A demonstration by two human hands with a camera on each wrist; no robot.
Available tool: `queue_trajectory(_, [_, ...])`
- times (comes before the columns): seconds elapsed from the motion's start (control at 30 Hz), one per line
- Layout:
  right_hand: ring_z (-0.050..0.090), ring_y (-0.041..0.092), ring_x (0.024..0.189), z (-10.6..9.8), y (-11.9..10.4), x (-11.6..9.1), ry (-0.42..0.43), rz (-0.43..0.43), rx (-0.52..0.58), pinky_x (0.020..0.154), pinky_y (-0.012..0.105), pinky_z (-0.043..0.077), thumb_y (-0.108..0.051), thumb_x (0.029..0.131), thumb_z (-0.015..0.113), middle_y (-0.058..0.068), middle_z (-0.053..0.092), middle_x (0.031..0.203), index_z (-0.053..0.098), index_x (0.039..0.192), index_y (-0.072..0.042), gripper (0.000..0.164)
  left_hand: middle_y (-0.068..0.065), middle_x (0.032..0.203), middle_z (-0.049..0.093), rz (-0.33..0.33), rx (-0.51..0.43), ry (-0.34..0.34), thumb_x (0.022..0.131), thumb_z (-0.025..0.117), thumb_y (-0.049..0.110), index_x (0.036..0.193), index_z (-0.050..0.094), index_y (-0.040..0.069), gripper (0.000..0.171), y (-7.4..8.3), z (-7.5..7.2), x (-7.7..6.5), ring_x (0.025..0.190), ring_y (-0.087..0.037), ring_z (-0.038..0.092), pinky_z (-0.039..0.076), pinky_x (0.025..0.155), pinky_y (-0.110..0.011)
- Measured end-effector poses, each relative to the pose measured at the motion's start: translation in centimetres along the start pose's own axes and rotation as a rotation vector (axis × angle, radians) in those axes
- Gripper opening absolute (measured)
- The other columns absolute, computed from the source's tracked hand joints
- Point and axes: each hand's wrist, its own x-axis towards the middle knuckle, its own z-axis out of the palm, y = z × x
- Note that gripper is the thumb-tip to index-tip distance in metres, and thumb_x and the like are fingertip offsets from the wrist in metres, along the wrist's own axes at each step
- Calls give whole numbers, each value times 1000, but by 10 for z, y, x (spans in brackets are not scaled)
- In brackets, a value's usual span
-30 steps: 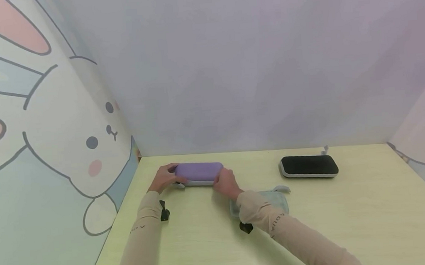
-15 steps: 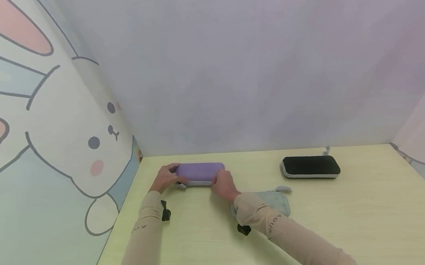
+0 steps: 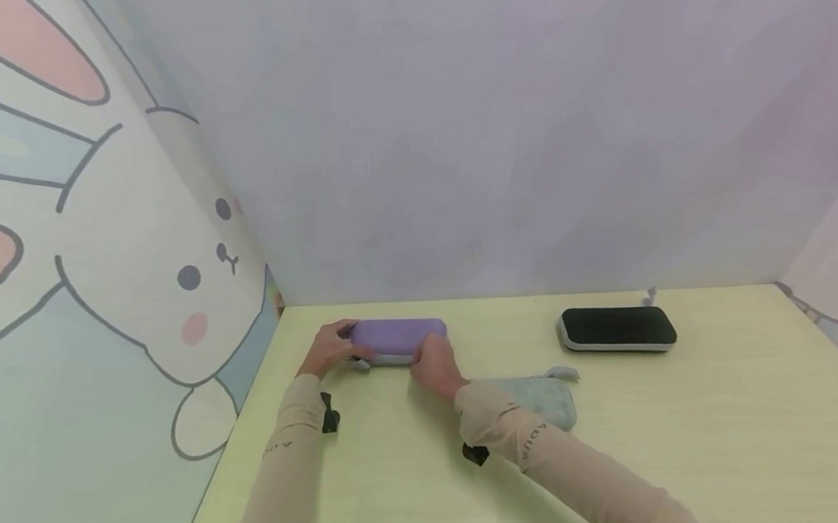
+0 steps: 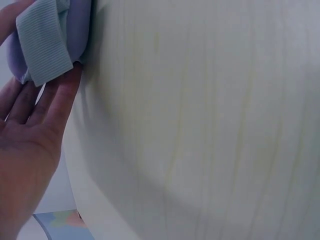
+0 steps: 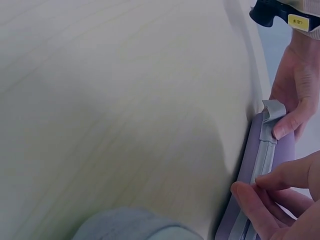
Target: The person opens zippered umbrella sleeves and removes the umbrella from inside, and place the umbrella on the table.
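A purple zippered pencil case lies near the table's back left, with a pale zipper along its front side. My left hand grips its left end, thumb at the front beside a grey ribbed fabric tab. My right hand pinches at the zipper, right of the case's middle; the zipper pull is hidden between thumb and fingers. In the right wrist view a dark line runs between the zipper's strips on the near side of those fingers.
A pale green-grey pouch with a fabric tab lies partly under my right forearm. Farther right is a black-topped case with a white side. A wall stands behind the table, and another with a rabbit drawing at left.
My right hand has slid left along the case's front side, away from its right end. The left hand keeps its grip on the left end. The head view has shifted slightly.
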Motion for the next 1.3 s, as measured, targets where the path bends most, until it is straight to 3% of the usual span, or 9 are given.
queue_trajectory(0.2, [66, 22, 66, 2, -4, 1, 20, -61, -2, 65, 32, 54, 13, 62, 59, 10, 68, 66, 72, 67, 3, 18, -13, 143, 43, -21, 15, -4, 55, 89, 41, 138, 47, 8, 98, 2, -1, 1, 131, -32, 38, 31, 105, -49])
queue_trajectory(0.43, [64, 20, 62, 7, -10, 0, 0, -63, 26, 58, 28, 53, 16, 61, 56, 11, 68, 65, 72, 68, 5, 20, -14, 143, 43, -36, 25, 3, 55, 89, 40, 138, 47, 7, 99, 2, -1, 0, 131, -33, 38, 32, 105, -49])
queue_trajectory(0.7, [51, 7, 50, 15, -15, 4, -15, -78, 21, 48, 21, 45, 16, 63, 57, 7, 65, 58, 70, 60, -1, 22, -15, 141, 45, -13, 27, 7, 55, 89, 40, 137, 48, 6, 98, 4, -1, -1, 129, -33, 41, 33, 104, -48])
queue_trajectory(0.93, [32, 5, 42, 27, -18, 10, -31, -93, -1, 40, 18, 27, 17, 64, 57, -2, 50, 43, 61, 46, -5, 29, -16, 139, 47, 7, 32, 6, 56, 88, 40, 137, 48, 5, 97, 3, -2, 0, 127, -33, 43, 35, 103, -48])
queue_trajectory(1.3, [49, 8, 49, 32, -31, 15, -61, -72, -49, 46, 21, 39, 13, 70, 63, 2, 60, 52, 66, 54, -4, 24, -16, 138, 48, 12, 39, -14, 54, 89, 44, 136, 48, 5, 100, 5, -2, 1, 125, -33, 45, 38, 101, -47])
